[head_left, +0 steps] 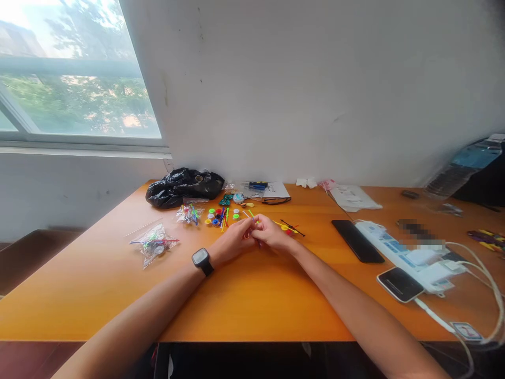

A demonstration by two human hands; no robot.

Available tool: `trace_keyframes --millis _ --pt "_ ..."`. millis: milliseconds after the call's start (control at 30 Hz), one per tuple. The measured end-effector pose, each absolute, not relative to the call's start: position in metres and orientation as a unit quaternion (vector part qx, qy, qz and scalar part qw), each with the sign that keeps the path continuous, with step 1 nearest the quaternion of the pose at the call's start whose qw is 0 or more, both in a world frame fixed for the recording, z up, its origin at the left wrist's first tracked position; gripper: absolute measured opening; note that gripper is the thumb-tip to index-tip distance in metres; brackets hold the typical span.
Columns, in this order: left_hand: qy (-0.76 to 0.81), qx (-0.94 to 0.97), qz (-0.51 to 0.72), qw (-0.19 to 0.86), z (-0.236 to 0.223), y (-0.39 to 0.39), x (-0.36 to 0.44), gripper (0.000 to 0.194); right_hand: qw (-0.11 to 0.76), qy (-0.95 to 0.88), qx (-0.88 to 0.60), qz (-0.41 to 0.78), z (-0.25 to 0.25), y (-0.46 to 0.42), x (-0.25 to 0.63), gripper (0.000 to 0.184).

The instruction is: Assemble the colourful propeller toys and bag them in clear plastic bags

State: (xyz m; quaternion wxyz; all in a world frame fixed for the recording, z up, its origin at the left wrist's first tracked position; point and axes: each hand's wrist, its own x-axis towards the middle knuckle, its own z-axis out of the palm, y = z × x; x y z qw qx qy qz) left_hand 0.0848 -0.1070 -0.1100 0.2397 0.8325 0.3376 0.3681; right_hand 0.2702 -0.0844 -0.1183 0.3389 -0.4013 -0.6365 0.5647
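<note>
And here both hands meet over the orange-brown table (252, 305), fingertips together! The left hand (239, 235), black watch (201, 258) on its wrist, is curled in with fingers bunched; the right hand (271, 232) comes in from the other side, thumb and forefinger pinching. Between them, the thin sticks (251, 213): slim, straight, brightly coloured, a green one and a pale one poking out above the fingers, a purple-blue end showing below. Their middles are hidden by the fingers, so how they join, if they do, can't be told, nor which hand grips which stick.

Just left of the grip, look at the loose sticks (223, 219) in yellow, blue and red, lying beside small round pieces (208, 222) in yellow, white, green, red and blue. Over to the right, a dark stick (292, 227) crosses yellow and red bits. Further left sit two clear bags of coloured parts, the nearer bag (155, 246) and the farther bag (189, 213), with a shiny black bag (181, 189) behind them. Well right, a dark phone (357, 241) lies beside a white power strip (394, 251).
</note>
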Motion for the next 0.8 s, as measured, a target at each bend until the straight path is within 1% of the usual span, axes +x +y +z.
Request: trace_keyframes --millis 100,267,533,667,800 --pt "0.327 0.848 0.337 0.247 -0.1149 -0.1055 0.0842 0.018 0.321 -0.628 -0.405 0.582 -0.1167 -0.0857 0.2706 0.032" --pt "0.317 0.865 0.315 0.229 -0.1205 -0.1038 0.0833 0.014 0.291 -0.656 -0.412 0.561 -0.1154 -0.0851 0.2710 0.026" --pt "0.338 0.864 0.304 0.219 -0.1175 -0.1079 0.0853 0.014 0.304 -0.618 -0.429 0.585 -0.1152 -0.0909 0.2660 0.041" --pt "0.343 0.869 0.294 0.204 -0.1144 -0.1110 0.0860 0.015 0.300 -0.618 -0.423 0.591 -0.1153 -0.0917 0.2640 0.042" --pt "0.356 0.870 0.291 0.179 -0.1149 -0.1109 0.0871 0.014 0.321 -0.627 -0.437 0.560 -0.1190 -0.0883 0.2638 0.041"
